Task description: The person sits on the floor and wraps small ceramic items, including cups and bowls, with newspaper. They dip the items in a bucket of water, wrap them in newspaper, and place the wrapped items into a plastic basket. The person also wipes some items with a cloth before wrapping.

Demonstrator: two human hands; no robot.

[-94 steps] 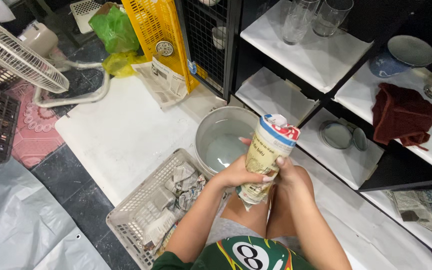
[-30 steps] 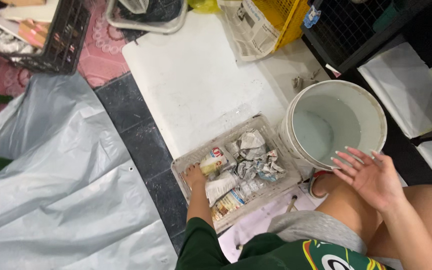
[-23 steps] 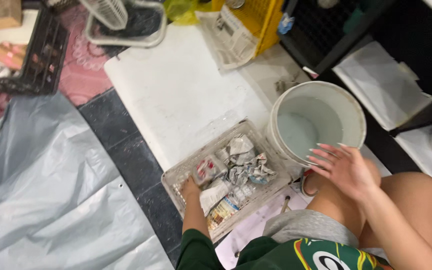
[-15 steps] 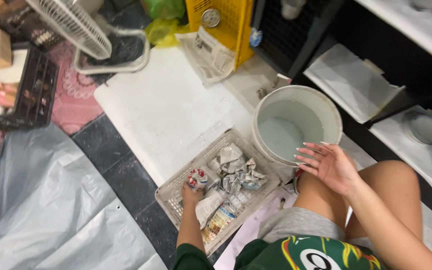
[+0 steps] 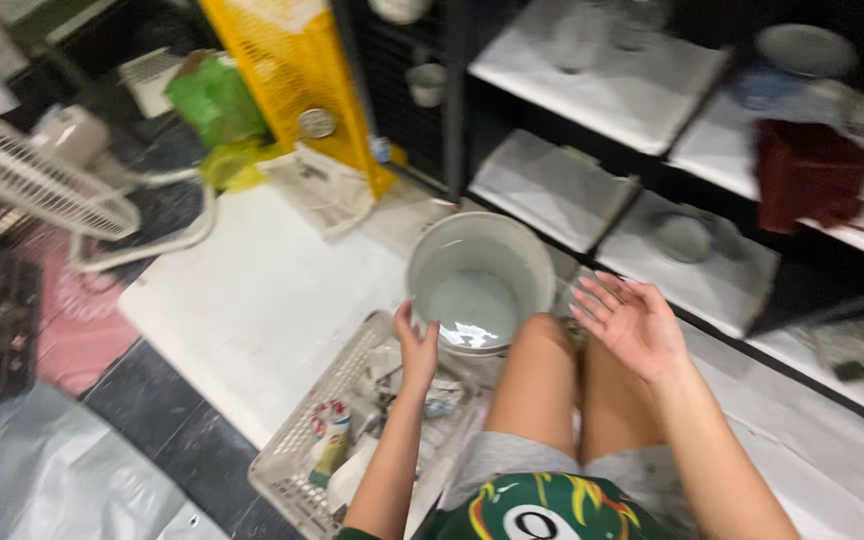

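— Where are the two hands?

— The left hand [image 5: 418, 347] is raised with fingers spread and nothing in it, just over the near rim of the round grey plastic bucket [image 5: 439, 247]. The right hand [image 5: 632, 320] hangs palm up, fingers apart and empty, to the right of the bucket, above the bare knees.

— And the bucket itself?

— It stands on the white floor sheet [image 5: 252, 300], in front of the knees, with a little pale liquid shining at its bottom.

— What lies by the left arm?

— A pale plastic lattice basket [image 5: 297, 440] touching the bucket's left side, holding crumpled newspaper and a paper-wrapped roll with a red and white end [image 5: 331, 437].

— Anything behind?

— A yellow plastic crate [image 5: 297, 70] leaning upright, a white fan [image 5: 37, 170] on the left, and black shelves [image 5: 602, 150] lined with white paper.
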